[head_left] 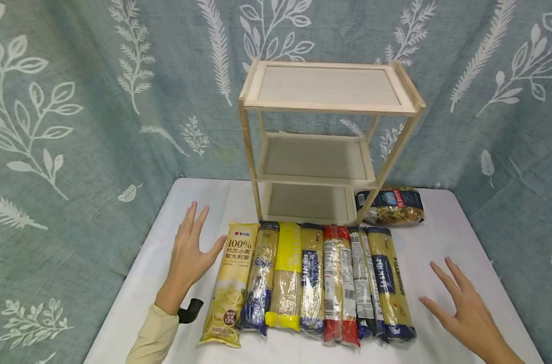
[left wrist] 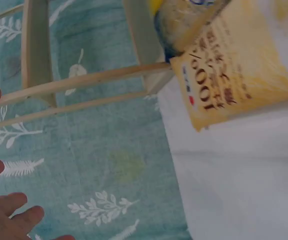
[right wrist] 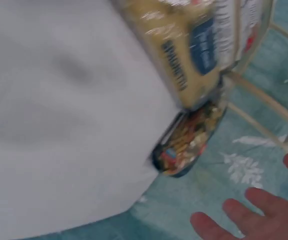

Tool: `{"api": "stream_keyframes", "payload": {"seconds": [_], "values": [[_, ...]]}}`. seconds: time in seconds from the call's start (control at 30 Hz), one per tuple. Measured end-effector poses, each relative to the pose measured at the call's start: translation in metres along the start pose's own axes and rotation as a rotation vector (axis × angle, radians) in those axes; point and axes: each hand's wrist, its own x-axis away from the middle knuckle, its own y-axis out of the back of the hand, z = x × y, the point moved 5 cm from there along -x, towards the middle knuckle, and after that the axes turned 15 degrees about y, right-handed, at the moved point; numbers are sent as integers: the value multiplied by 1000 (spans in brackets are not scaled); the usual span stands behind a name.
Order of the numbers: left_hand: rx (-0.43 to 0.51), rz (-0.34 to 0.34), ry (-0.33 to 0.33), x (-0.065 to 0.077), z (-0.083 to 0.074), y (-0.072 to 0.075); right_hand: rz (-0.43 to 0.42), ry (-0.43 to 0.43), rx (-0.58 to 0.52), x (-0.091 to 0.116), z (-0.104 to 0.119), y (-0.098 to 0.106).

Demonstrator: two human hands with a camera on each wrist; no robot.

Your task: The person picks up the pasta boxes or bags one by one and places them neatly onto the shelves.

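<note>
My left hand (head_left: 190,259) is raised with spread fingers beside a yellow pasta packet (head_left: 230,283), its thumb tip overlapping the packet's upper edge in the head view. To the right, my right hand (head_left: 470,314) hovers with fingers apart, holding nothing. Between the hands lies a row of long pasta packets: a blue-ended one (head_left: 259,278), one with a yellow label (head_left: 288,253), a navy-labelled one (head_left: 312,283), a red-ended one (head_left: 340,283), a dark narrow one (head_left: 364,283) and a spaghetti packet (head_left: 391,285) at the right end.
A pale wooden three-tier shelf (head_left: 326,107) stands behind the row, its tiers bare. Beside its right leg lies a dark bag of short pasta (head_left: 394,206). A white-covered table (head_left: 444,222) carries everything, with a green leaf-patterned curtain (head_left: 166,91) around it.
</note>
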Motion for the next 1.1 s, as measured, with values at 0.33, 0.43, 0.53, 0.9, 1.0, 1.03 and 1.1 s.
{"api": "stream_keyframes", "payload": {"seconds": [0.33, 0.43, 0.53, 0.9, 1.0, 1.03, 1.1], "values": [[327, -17, 36, -24, -13, -7, -64, 10, -72, -7, 31, -5], [433, 8, 81, -31, -19, -9, -37, -20, -83, -8, 37, -12], [513, 38, 93, -39, -36, -8, -6, -64, -82, -8, 39, -18], [574, 138, 88, -65, -65, -17, 158, -269, -144, -5, 41, -53], [599, 164, 114, -71, -68, -24, 201, -370, -175, -3, 38, -64], [600, 168, 123, -73, -69, -26, 214, -404, -183, -2, 37, -68], [612, 174, 142, -77, -71, -30, 243, -473, -193, 0, 33, -76]]}}
